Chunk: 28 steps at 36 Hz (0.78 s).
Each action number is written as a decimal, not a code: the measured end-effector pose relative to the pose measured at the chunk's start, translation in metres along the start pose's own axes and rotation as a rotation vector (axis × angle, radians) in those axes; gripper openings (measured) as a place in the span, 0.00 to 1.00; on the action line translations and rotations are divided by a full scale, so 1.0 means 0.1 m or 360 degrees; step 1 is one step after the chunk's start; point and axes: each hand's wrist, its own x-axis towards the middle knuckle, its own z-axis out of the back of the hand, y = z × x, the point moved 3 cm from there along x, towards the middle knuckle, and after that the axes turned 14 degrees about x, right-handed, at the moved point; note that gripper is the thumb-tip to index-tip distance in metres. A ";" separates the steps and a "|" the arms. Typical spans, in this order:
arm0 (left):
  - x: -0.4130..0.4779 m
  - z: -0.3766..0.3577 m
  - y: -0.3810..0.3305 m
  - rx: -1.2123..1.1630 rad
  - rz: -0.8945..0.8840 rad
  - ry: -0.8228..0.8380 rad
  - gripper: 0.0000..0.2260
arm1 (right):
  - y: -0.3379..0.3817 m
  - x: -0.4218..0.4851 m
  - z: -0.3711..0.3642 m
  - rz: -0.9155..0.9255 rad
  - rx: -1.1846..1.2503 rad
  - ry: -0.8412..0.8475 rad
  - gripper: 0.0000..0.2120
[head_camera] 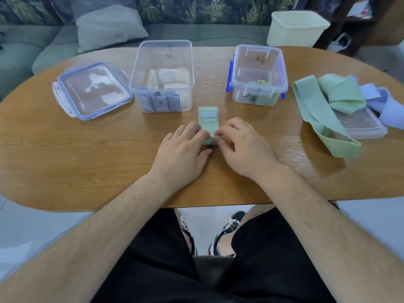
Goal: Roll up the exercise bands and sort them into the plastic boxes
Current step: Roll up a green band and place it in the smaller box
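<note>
At the centre of the frame a green band (208,119) lies on the table (65,160), its near end already wound into a small roll and a short flat tail with a printed label running away from the person. The left hand (182,152) and right hand (242,147) sit side by side on that roll, fingers curled over it and pinching its two ends. The band looks light, thin, soft and stretchy, so it will probably spring open if let go. The best hold seems to be at both edges of the roll, keeping even pressure while the tail is wound in. It should then go in the right box (258,62), upper right of centre, which holds green rolls. The left box (162,62), upper centre, holds blue ones. Loose bands (332,95), green and blue, wait at the right edge.
</note>
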 end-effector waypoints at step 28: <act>0.42 -0.37 0.22 -0.0021 0.0200 0.0135 0.24 | -0.16 0.51 -0.05 -0.0194 -0.0041 0.0177 0.19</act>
